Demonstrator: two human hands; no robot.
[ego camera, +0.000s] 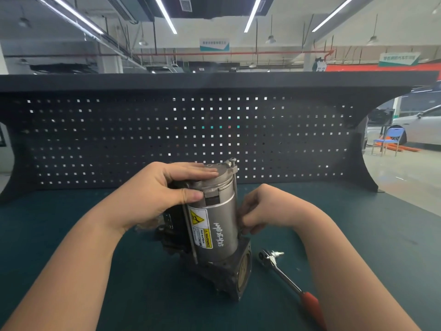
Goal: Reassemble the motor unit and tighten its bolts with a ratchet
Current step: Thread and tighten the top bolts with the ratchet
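While the left hand [164,187] grips the upright motor unit [214,225] mid-bench, right hand [265,211] pinches its side bolt [235,185]; ratchet [290,280] lies nr the front edge, untouched.

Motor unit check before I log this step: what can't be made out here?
- Right hand fingertips, head view: hidden behind the motor unit.
- Warning label small print: too small.
- Ratchet handle end: cut off by the bottom edge.
- Left hand covers the cap's left side.
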